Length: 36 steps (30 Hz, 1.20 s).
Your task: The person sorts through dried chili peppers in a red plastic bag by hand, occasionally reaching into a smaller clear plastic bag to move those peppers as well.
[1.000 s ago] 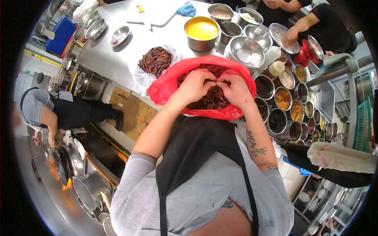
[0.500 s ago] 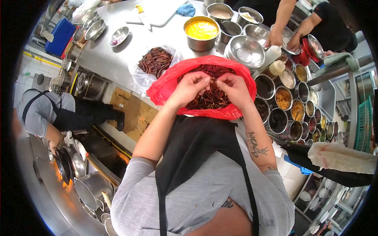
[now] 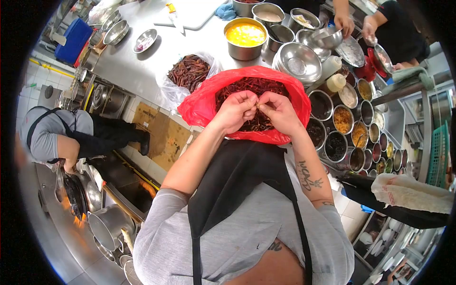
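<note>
A red plastic bag point(image 3: 199, 102), its mouth rolled wide, holds a heap of dark red dried chilies point(image 3: 247, 85) with stems among them. Over the heap, my left hand point(image 3: 236, 112) is closed in a pinch. My right hand point(image 3: 280, 113) pinches too, its fingertips meeting those of the left. Whatever lies between the fingertips is too small to name. Just left of the red bag, a clear plastic bag point(image 3: 167, 92) contains larger, whole-looking dried chilies point(image 3: 189, 72).
Beyond the bags stand a pot of yellow liquid point(image 3: 245, 35) and stacked steel bowls point(image 3: 299, 61). Several ingredient tubs point(image 3: 342, 118) line the right. A knife point(image 3: 175, 20) lies by a white board point(image 3: 199, 14). Left, a co-worker point(image 3: 61, 133) handles a wok point(image 3: 75, 194) over flame.
My hands have come closer together, fingertips now touching, slightly nearer my body. At the far right, a co-worker's hand has lifted a steel bowl. The co-worker at the stove has shifted the wok.
</note>
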Tool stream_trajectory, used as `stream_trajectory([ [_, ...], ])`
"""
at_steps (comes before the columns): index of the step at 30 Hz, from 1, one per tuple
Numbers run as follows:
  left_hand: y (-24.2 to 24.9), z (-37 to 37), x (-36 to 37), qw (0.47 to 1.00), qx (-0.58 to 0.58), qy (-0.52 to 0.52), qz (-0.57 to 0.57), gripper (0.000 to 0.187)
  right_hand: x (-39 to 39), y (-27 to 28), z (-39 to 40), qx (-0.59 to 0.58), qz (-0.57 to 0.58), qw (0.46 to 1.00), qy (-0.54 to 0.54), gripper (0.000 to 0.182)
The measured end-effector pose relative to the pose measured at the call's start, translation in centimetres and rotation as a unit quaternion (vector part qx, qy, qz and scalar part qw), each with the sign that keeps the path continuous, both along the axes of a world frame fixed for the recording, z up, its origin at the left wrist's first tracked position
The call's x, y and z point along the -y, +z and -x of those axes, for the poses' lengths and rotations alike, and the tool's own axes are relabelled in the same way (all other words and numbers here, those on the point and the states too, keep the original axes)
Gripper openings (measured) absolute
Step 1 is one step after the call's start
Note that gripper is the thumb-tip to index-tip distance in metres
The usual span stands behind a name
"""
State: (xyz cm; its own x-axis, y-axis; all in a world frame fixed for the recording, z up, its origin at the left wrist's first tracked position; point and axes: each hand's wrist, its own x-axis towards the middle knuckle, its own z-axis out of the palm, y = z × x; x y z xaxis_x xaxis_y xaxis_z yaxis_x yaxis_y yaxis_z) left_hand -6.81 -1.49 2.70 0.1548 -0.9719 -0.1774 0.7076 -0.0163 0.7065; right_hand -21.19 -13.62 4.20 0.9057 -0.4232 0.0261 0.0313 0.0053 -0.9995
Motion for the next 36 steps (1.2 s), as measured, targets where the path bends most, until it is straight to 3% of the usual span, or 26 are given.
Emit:
stream_trajectory([
  [4, -0.1, 0.0, -0.2, 0.996, -0.068, -0.054, 0.016, 0.017, 0.2, 0.1, 0.4, 0.032, 0.044, 0.998, 0.029, 0.005],
  [7, 0.1, -0.4, -0.6, 0.987, -0.122, -0.095, 0.044, 0.017, 0.3, 0.2, 0.8, 0.094, 0.002, 0.994, 0.047, 0.007],
  [10, -0.2, -0.5, -0.5, 0.987, -0.145, -0.058, 0.026, 0.018, 0.3, 0.4, 0.6, -0.012, -0.017, 0.999, -0.04, 0.013],
  [13, -0.8, -1.4, -0.7, 0.983, -0.174, -0.039, 0.032, 0.019, 0.6, 2.0, 1.3, -0.151, 0.253, 0.946, -0.137, 0.022],
  [18, 0.8, -0.5, -1.0, 0.989, -0.092, 0.074, -0.09, 0.018, -0.4, 2.4, 1.6, -0.367, 0.396, 0.841, -0.015, 0.024],
  [21, 0.7, -0.5, -1.3, 0.991, -0.023, 0.093, -0.096, 0.018, -0.9, 1.6, 1.7, -0.384, 0.413, 0.826, -0.001, 0.022],
  [26, 1.3, -0.3, -1.7, 0.976, 0.114, 0.059, -0.175, 0.021, -1.0, 4.6, 1.5, -0.341, 0.405, 0.844, -0.09, 0.023],
  [29, 1.1, 0.5, -0.9, 0.983, 0.135, 0.031, -0.124, 0.024, -1.1, 4.1, 0.8, -0.26, 0.39, 0.875, -0.12, 0.019],
  [32, 0.9, 0.2, -0.5, 0.995, 0.048, 0.046, -0.077, 0.022, -1.0, 3.4, 0.6, -0.143, 0.307, 0.936, -0.091, 0.015],
  [36, 0.2, 0.2, -0.8, 0.992, -0.106, 0.047, -0.06, 0.022, -1.1, 2.8, 0.5, -0.083, 0.223, 0.97, -0.055, 0.014],
])
